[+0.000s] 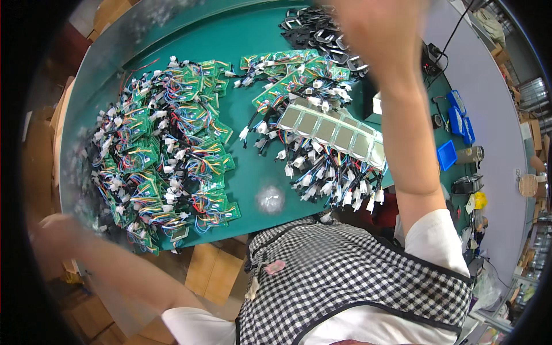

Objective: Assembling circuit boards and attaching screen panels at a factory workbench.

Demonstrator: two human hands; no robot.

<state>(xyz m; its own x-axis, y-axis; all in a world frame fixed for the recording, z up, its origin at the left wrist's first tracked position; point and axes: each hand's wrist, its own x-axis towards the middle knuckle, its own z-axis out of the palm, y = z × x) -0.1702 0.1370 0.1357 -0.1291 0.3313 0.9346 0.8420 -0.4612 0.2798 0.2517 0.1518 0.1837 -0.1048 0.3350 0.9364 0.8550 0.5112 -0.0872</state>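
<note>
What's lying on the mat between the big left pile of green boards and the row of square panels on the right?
In the head view, mostly bare green mat separates the left pile of boards from the row of panels. Only a small crumpled clear bag lies there, near the front edge.

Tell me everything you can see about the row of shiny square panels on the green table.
The panels are about seven flat squares with pale, mirror-like faces and light rims, probably glass or plastic. They lie side by side, faces up, in one slanted row running from upper left to lower right, on the right part of the table. They rest on a heap of green boards and coloured wires with white plugs, which spread out below them. No hand touches them; the right forearm passes just beside the row's right end.
</note>
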